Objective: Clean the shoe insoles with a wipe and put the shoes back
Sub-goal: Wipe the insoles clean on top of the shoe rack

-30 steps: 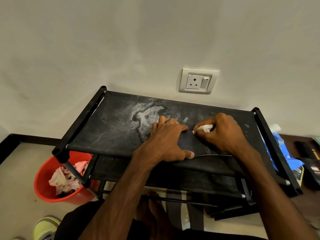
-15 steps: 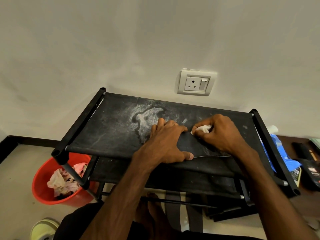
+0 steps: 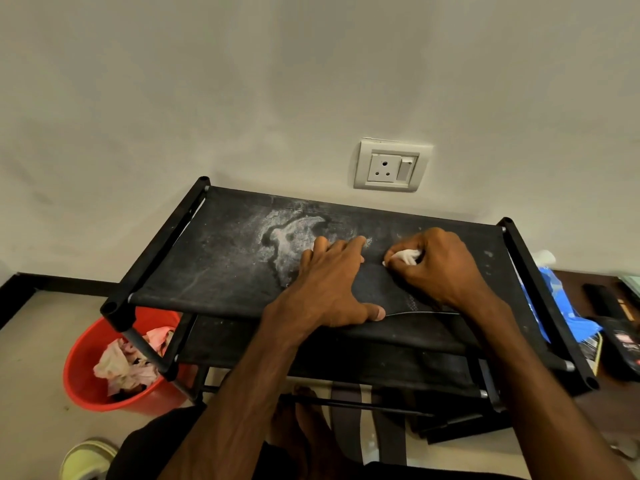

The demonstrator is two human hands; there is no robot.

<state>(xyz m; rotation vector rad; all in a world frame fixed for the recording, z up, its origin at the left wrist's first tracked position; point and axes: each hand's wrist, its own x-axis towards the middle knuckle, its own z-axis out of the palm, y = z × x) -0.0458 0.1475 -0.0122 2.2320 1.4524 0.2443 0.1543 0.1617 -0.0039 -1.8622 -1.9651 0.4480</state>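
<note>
A: Big picture first: a pale wall point(image 3: 242, 98) fills the top, with a white socket point(image 3: 391, 166) set in it just above the shoe rack point(image 3: 207, 265).

B: And that rack's top shelf is black fabric, dusty, with a whitish stain left of the middle.

A: Right. Lying flat on that shelf, toward its front edge, is the dark insole point(image 3: 384, 289). You can just make out its thin pale rim curving along the near side.

B: Where are the hands on it?

A: The left hand point(image 3: 332, 285) is spread flat, palm down, fingers fanned toward the wall, thumb resting at the insole's near rim. It pins the insole, nothing gripped.

B: And the other?

A: The right hand point(image 3: 440, 268) sits just beside it, on the insole's right part, fingers curled tight around a crumpled white wipe point(image 3: 407, 256). The wipe pokes out at the fingertips and presses on the insole's far end.

B: Off to the sides?

A: A red bucket point(image 3: 86, 375) with crumpled rags on the floor, left of the rack. A blue packet point(image 3: 557, 306) right of it. A yellow shoe point(image 3: 86, 459) at the bottom left corner.
</note>
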